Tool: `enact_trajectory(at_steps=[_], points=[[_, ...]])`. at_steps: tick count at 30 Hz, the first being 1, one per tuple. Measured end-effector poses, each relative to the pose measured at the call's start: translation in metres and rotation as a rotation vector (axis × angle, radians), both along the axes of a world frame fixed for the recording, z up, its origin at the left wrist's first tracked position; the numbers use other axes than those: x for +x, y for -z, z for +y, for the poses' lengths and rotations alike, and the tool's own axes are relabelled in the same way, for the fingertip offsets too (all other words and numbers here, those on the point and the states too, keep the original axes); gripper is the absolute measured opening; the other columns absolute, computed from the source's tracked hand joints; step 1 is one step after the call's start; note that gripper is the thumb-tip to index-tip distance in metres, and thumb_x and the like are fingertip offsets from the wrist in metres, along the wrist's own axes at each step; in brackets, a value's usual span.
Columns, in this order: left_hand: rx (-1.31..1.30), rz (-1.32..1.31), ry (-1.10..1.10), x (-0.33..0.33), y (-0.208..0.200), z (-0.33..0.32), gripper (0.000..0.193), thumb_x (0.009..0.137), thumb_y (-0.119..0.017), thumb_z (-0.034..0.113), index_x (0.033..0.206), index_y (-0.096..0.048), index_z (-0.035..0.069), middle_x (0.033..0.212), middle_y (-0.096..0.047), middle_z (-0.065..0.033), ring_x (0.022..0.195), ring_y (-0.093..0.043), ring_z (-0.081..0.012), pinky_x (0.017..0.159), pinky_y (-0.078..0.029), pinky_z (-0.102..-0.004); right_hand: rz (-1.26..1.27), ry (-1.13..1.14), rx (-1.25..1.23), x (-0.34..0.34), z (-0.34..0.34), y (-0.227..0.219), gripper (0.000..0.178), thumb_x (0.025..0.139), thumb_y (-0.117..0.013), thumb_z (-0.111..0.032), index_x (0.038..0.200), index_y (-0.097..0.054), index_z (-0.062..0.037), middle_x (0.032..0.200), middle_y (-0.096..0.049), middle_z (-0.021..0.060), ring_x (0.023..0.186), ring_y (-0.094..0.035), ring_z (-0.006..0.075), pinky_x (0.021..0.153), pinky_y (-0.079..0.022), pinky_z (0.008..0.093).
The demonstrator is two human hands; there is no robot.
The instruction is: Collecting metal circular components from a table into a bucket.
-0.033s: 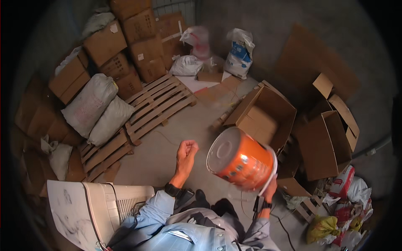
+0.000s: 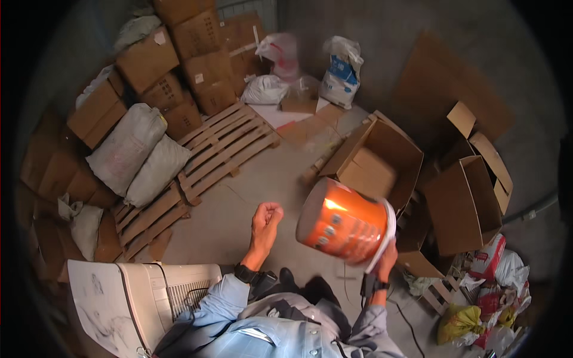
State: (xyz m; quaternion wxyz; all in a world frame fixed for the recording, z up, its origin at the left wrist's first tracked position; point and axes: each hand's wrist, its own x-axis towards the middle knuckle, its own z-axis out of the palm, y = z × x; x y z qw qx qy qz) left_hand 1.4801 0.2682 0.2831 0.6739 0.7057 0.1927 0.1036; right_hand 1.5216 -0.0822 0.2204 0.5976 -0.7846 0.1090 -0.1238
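Note:
An orange plastic bucket (image 2: 345, 221) lies tilted on its side in the air, right of centre. Its grey bottom end points left, and a white rim faces right. My right hand (image 2: 387, 260) grips it at the rim end; the bucket hides part of the fingers. Across from it, my left hand (image 2: 266, 222) is raised with its fingers curled closed, apart from the bucket. Whatever those fingers may hold is hidden. Both wrists carry dark bands.
An open cardboard box (image 2: 382, 161) stands just beyond the bucket, another box (image 2: 453, 215) right of it. Wooden pallets (image 2: 224, 152), white sacks (image 2: 128, 146) and stacked cartons are on the left. A pale appliance (image 2: 137, 292) is beside my left arm. Bags (image 2: 459, 325) lie lower right.
The bucket has turned in my right hand: its bottom end shows less now, its printed side more. My left hand is almost unmoved.

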Motion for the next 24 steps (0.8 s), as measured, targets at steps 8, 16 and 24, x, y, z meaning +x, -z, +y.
enact_trajectory(at_steps=[8, 16, 24], points=[[-0.757, 0.344, 0.072, 0.040, 0.021, 0.009, 0.055, 0.092, -0.064, 0.052, 0.121, -0.053, 0.006, 0.118, -0.061, -0.0140, 0.104, -0.063, -0.0255, 0.085, -0.052, -0.0442, -0.478, -0.603, -0.928, 0.067, 0.213, -0.048, 0.016, 0.081, -0.069, -0.023, 0.076, -0.057, -0.0130, 0.074, -0.053, 0.0041, 0.072, -0.055, 0.0243, 0.063, -0.038, 0.0408], [-0.581, 0.520, -0.280, 0.122, 0.099, 0.075, 0.035, 0.083, -0.061, 0.007, 0.116, -0.050, 0.004, 0.101, -0.060, -0.0115, 0.081, -0.064, -0.0237, 0.068, -0.058, -0.0409, -0.423, -0.958, -0.757, 0.128, 0.276, 0.031, 0.016, 0.086, -0.069, -0.026, 0.081, -0.063, -0.0113, 0.076, -0.053, 0.0046, 0.074, -0.056, 0.0239, 0.073, -0.040, 0.0408], [-0.357, 0.484, -0.288, 0.250, 0.080, 0.164, 0.039, 0.081, -0.060, 0.002, 0.118, -0.049, 0.001, 0.106, -0.062, -0.0131, 0.093, -0.065, -0.0231, 0.073, -0.058, -0.0398, -0.153, -0.546, -0.619, 0.311, 0.296, 0.011, 0.050, 0.079, -0.070, -0.008, 0.124, -0.053, -0.0010, 0.121, -0.055, 0.0209, 0.110, -0.052, 0.0406, 0.096, -0.042, 0.0470]])
